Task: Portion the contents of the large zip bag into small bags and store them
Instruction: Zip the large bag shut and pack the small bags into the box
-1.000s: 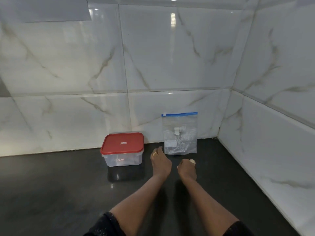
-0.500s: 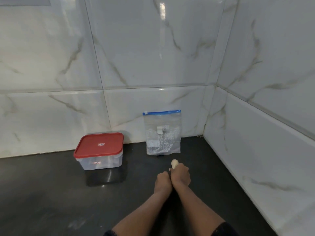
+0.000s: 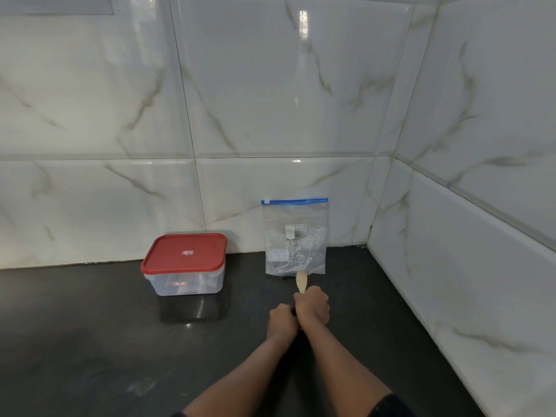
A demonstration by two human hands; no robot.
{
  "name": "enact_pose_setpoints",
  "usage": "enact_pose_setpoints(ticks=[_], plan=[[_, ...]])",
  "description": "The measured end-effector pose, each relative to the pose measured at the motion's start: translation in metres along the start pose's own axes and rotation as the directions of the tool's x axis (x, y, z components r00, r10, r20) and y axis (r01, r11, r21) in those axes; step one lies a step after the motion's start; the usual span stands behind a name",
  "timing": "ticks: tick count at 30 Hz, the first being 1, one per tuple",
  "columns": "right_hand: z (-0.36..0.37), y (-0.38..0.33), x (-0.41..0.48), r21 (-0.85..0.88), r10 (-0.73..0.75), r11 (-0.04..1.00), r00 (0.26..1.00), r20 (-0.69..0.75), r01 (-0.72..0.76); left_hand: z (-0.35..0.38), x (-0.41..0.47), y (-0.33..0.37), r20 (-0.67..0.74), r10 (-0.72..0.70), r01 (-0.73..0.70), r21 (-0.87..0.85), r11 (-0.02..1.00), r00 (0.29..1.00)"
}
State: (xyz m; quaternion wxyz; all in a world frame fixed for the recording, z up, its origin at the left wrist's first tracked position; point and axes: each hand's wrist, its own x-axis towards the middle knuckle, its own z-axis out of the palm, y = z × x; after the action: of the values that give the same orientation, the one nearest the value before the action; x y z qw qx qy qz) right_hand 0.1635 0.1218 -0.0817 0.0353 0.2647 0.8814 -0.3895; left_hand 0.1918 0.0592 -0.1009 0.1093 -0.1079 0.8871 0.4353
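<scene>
A large clear zip bag with a blue seal strip leans upright against the tiled back wall, its lower half holding crinkled clear contents. Just in front of it my right hand is closed around a pale wooden spoon, whose bowl points up toward the bag's bottom edge. My left hand is curled shut and pressed against my right wrist; whether it grips anything is hidden. A clear plastic box with a red lid stands to the left of the bag.
The black countertop meets white marble-look tiled walls at the back and on the right, forming a corner close to the bag.
My hands have come together from being apart. The spoon now sticks up higher out of my right fist, near the bag. The camera has shifted, so box and bag sit further left.
</scene>
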Motion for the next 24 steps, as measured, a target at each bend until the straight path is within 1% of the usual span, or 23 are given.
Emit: enact_pose_setpoints(ticks=[4, 5, 7, 10, 13, 18, 24], plan=[[0.005, -0.022, -0.007, 0.113, 0.000, 0.994, 0.999, 0.047, -0.006, -0.023, 0.003, -0.007, -0.039, -0.109, 0.099, -0.203, 0.974, 0.993], [0.010, -0.028, -0.010, 0.137, 0.002, 0.990, 0.998, 0.057, -0.010, -0.032, 0.002, -0.011, -0.056, -0.130, 0.111, -0.259, 0.959, 0.990], [0.018, -0.037, -0.013, 0.185, 0.000, 0.983, 0.996, 0.086, -0.016, -0.045, 0.003, -0.017, -0.082, -0.148, 0.115, -0.315, 0.942, 0.986], [0.039, -0.051, -0.015, 0.226, 0.001, 0.974, 0.989, 0.146, -0.035, -0.067, 0.001, -0.024, -0.142, -0.149, 0.110, -0.253, 0.961, 0.979], [0.059, -0.063, -0.013, 0.212, -0.014, 0.977, 0.982, 0.190, -0.027, -0.084, 0.006, -0.032, -0.182, -0.164, 0.119, -0.238, 0.964, 0.969], [0.073, -0.073, -0.015, 0.169, -0.021, 0.986, 0.985, 0.172, -0.009, -0.092, 0.017, -0.042, -0.181, -0.163, 0.117, -0.241, 0.964, 0.970], [0.078, -0.088, -0.018, 0.070, -0.064, 0.996, 0.989, 0.136, 0.055, -0.094, 0.041, -0.051, -0.175, -0.162, 0.119, -0.233, 0.965, 0.971]])
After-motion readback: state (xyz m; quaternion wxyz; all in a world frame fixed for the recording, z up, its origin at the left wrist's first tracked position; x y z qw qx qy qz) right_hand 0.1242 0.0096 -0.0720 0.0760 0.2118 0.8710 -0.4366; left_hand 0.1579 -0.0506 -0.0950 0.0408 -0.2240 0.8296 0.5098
